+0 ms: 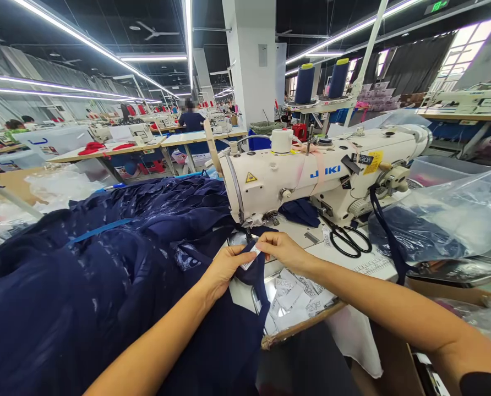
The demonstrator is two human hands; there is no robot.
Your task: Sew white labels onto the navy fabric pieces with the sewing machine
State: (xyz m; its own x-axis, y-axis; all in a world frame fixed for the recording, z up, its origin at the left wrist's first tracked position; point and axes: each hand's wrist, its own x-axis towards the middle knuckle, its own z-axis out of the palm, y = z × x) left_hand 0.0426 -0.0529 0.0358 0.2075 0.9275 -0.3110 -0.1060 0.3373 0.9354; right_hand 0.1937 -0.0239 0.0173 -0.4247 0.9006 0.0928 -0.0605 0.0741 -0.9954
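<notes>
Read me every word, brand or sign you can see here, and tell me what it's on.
"JUKI": sewing machine, second letter partly covered.
Green sign overhead: too small.
Yellow warning triangle: no readable words.
Label between left hand and right hand, yellow sticker: too small or blurred.
Black tag, loose white labels: lettering shows, not surely readable.
</notes>
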